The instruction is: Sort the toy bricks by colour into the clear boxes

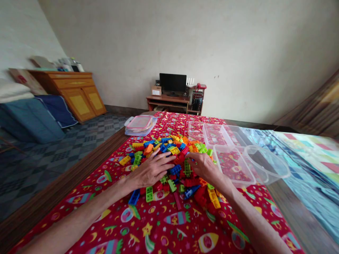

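A heap of toy building bricks in red, blue, green, yellow and orange lies on the red patterned cloth (169, 234). Over the heap's left part, my left hand (152, 171) rests palm down, its fingers spread and touching the bricks. My right hand (203, 165) is at the right side of the heap with its fingers curled inward; whatever lies between the fingertips is hidden. Just left of it is a green brick (187, 169), and a blue brick (175, 170) lies between the hands. A long yellow brick (214, 198) sits below my right wrist.
Clear plastic containers (247, 169) stand along the cloth's right side. Stacked lids (140, 123) lie at the far left corner. Beyond the table are a desk with a monitor (173, 84) and a wooden cabinet (79, 93). Bedding (299, 183) is at the right.
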Available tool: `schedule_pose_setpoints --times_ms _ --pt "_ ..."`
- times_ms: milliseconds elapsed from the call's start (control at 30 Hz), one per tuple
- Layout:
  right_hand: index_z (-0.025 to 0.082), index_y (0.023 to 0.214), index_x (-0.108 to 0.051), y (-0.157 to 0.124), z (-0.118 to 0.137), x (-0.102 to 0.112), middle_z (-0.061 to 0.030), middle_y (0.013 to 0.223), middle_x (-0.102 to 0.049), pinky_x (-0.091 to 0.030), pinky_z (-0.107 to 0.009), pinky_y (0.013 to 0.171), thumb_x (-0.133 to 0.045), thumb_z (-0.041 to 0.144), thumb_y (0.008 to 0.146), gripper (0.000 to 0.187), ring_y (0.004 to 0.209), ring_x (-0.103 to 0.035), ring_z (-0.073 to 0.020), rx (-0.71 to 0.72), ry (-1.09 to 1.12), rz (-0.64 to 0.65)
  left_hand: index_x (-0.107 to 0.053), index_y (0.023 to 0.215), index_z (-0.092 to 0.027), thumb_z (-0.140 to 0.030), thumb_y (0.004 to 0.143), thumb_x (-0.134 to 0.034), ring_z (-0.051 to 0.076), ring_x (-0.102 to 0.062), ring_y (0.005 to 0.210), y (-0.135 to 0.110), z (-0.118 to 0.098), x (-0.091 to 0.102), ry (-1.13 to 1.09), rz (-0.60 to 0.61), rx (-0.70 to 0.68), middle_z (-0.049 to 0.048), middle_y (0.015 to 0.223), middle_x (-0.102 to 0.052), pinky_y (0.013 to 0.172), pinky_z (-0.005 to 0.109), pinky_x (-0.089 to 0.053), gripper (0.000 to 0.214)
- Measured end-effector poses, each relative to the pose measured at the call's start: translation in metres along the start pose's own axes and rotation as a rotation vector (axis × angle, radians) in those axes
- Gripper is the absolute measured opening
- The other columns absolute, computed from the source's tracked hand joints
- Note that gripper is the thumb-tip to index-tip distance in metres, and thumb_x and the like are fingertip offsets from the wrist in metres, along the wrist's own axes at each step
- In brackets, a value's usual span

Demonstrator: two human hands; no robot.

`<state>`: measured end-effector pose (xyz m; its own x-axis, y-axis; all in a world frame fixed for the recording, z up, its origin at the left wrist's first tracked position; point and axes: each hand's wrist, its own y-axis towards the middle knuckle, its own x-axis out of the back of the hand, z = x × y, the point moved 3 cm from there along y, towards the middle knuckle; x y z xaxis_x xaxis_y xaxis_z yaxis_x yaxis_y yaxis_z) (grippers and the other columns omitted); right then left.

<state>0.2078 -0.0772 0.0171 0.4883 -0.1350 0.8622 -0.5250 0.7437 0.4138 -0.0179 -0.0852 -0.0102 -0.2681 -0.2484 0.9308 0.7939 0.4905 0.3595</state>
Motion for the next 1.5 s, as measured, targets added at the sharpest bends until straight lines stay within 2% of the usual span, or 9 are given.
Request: schedule_pose_setpoints --times_ms 133,233,333,433,533,700,1133,1333,1500 --pt "0.017 0.093 -0.069 0.003 -0.016 0.009 -0.0035 0.070 -0.066 -0.036 -0.021 0.059 -0.048 0.014 0.087 0.022 0.063 -0.060 -0.0123 -0.138 0.011 -0.043 -0.070 0.106 -0.021 -0.022 0.096 -0.038 0.023 -0.050 0.128 0.015 0.020 0.013 -0.020 -0.149 0.174 0.0078 0.138 -0.055 0.116 0.052 -0.025 0.033" --pt "0.017 0.085 -0.069 0.003 -0.021 0.015 -0.0022 0.063 -0.064 -0.031 -0.022 0.056 -0.048 0.017 0.087 0.021 0.058 -0.057 -0.0117 -0.224 -0.046 -0.034 -0.070 0.107 -0.019 -0.026 0.097 -0.037 0.021 -0.053 0.124 0.033 0.025 0.022 -0.097 -0.235 0.233 0.0086 0.134 -0.058 0.111 0.043 -0.037 0.035" --pt "0.017 0.079 -0.067 0.000 -0.016 0.014 -0.0029 0.062 -0.063 -0.028 -0.023 0.055 -0.049 0.026 0.091 0.024 0.057 -0.055 -0.0122 -0.244 -0.146 0.023 -0.066 0.117 -0.019 -0.030 0.099 -0.033 0.020 -0.049 0.129 0.048 0.020 0.018 -0.135 -0.205 0.255 0.0083 0.138 -0.055 0.109 0.039 -0.039 0.039" --pt "0.018 0.081 -0.065 -0.005 -0.004 0.005 -0.0026 0.066 -0.064 -0.026 -0.025 0.055 -0.050 0.035 0.093 0.026 0.058 -0.055 -0.0123 -0.165 -0.187 0.104 -0.059 0.128 -0.022 -0.033 0.099 -0.033 0.023 -0.045 0.132 0.055 0.010 0.002 -0.093 -0.098 0.252 0.0071 0.142 -0.051 0.113 0.047 -0.031 0.040" --pt "0.017 0.086 -0.062 -0.006 0.010 -0.005 -0.0020 0.071 -0.064 -0.026 -0.026 0.055 -0.052 0.032 0.092 0.019 0.058 -0.054 -0.0120 -0.120 -0.202 0.125 -0.054 0.132 -0.022 -0.031 0.100 -0.032 0.022 -0.047 0.129 0.054 0.008 -0.010 -0.065 -0.048 0.248 0.0072 0.140 -0.053 0.113 0.050 -0.027 0.040" --pt "0.017 0.084 -0.059 -0.003 0.020 -0.008 -0.0015 0.071 -0.062 -0.026 -0.026 0.056 -0.051 0.025 0.091 0.013 0.060 -0.054 -0.0125 -0.108 -0.183 0.116 -0.059 0.126 -0.020 -0.029 0.099 -0.033 0.021 -0.053 0.123 0.050 0.015 -0.013 -0.092 -0.092 0.243 0.0078 0.130 -0.061 0.107 0.043 -0.035 0.038" --pt "0.018 0.073 -0.054 -0.001 0.012 -0.008 0.0047 0.060 -0.052 -0.028 -0.020 0.053 -0.053 0.017 0.081 0.008 0.053 -0.046 -0.0086 -0.241 0.137 0.009 -0.065 0.116 -0.019 -0.028 0.095 -0.041 0.023 -0.060 0.109 0.045 0.021 -0.015 -0.146 -0.214 0.269 0.0101 0.115 -0.066 0.098 0.041 -0.048 0.033" --pt "0.017 0.089 -0.058 -0.005 0.014 -0.015 -0.0025 0.079 -0.062 -0.033 -0.023 0.060 -0.055 0.021 0.086 0.006 0.068 -0.055 -0.0135 -0.139 -0.102 0.047 -0.063 0.120 -0.020 -0.029 0.095 -0.042 0.024 -0.059 0.111 0.044 0.022 -0.017 -0.159 -0.200 0.265 0.0098 0.118 -0.065 0.099 0.043 -0.047 0.034" --pt "0.019 0.085 -0.060 -0.006 0.021 -0.025 -0.0036 0.081 -0.062 -0.035 -0.025 0.058 -0.047 0.023 0.093 0.016 0.067 -0.055 -0.0146 -0.074 -0.258 0.093 -0.064 0.119 -0.019 -0.027 0.095 -0.040 0.024 -0.059 0.111 0.045 0.019 -0.014 -0.156 -0.180 0.276 0.0102 0.117 -0.066 0.098 0.043 -0.048 0.035"
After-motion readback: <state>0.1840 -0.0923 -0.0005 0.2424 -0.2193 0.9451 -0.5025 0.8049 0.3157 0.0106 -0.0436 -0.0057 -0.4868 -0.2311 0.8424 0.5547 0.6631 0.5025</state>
